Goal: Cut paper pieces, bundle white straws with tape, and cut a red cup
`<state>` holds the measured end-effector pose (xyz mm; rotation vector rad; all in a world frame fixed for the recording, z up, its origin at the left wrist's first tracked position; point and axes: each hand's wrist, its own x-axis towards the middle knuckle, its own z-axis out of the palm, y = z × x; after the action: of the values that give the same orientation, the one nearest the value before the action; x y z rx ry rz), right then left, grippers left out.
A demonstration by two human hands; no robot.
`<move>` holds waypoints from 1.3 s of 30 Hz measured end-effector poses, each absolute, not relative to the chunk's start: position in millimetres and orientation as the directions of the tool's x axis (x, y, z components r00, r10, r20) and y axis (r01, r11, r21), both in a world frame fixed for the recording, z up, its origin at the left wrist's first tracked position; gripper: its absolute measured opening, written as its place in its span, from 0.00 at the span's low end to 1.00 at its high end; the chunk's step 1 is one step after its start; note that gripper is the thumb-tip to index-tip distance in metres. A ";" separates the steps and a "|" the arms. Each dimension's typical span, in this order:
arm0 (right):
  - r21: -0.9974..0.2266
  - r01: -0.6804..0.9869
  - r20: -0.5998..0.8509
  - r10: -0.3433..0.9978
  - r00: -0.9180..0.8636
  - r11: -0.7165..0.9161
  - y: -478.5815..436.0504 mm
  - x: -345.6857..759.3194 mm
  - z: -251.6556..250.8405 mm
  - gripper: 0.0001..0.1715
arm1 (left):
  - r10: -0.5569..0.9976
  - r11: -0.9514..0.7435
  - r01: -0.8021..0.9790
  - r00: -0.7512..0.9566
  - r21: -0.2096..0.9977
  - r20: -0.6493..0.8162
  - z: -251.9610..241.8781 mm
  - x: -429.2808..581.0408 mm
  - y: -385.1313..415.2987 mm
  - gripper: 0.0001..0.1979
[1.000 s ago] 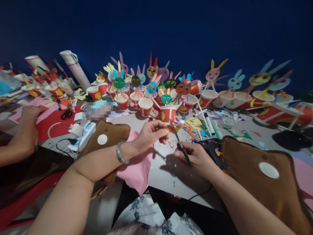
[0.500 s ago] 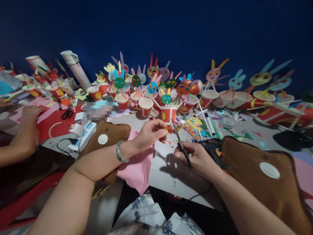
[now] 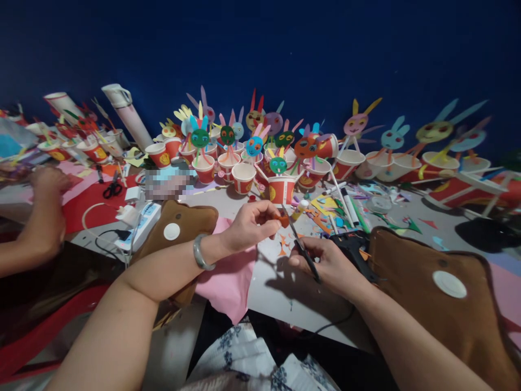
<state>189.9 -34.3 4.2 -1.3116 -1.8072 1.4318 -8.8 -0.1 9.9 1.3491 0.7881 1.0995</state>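
My left hand (image 3: 250, 221) pinches a small orange paper piece (image 3: 283, 221) above the table, fingers closed on it. A green bangle sits on that wrist. My right hand (image 3: 328, 260) grips small black scissors (image 3: 301, 244), whose blades point up toward the orange piece and touch it. Orange scraps (image 3: 282, 245) lie on the grey table (image 3: 277, 288) just below. A pink paper sheet (image 3: 230, 279) lies under my left forearm.
Several red and white paper cups with coloured bunny faces (image 3: 278, 179) crowd the back of the table. Brown cushions (image 3: 443, 304) lie right and left. Another person's hand (image 3: 44, 203) rests on red paper at the far left, near black scissors (image 3: 112, 189) and a power strip (image 3: 140, 217).
My left hand has lowered slightly with the orange piece. The scissors have shifted a little against it. The other person's hand at the left has moved slightly.
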 end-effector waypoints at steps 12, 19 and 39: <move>-0.919 0.394 -0.168 0.893 -0.417 0.011 -34.3 190.8 3.3 0.28 | 0.936 -0.100 -0.137 0.324 0.985 0.140 9.8 -9.4 0.5 0.04; -0.913 0.409 -0.176 0.892 -0.416 0.011 -33.7 191.5 0.5 0.29 | 0.936 -0.147 -0.084 0.312 0.986 0.166 9.8 -10.2 0.1 0.04; -0.927 0.374 -0.166 0.903 -0.396 -0.007 -33.0 191.0 0.5 0.28 | 0.925 -0.058 -0.187 0.360 0.981 0.123 10.5 -7.7 -1.2 0.12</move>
<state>191.0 -33.0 0.5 -1.3199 -1.7828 1.4023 -7.7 -1.2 10.5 1.3031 0.7593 1.0673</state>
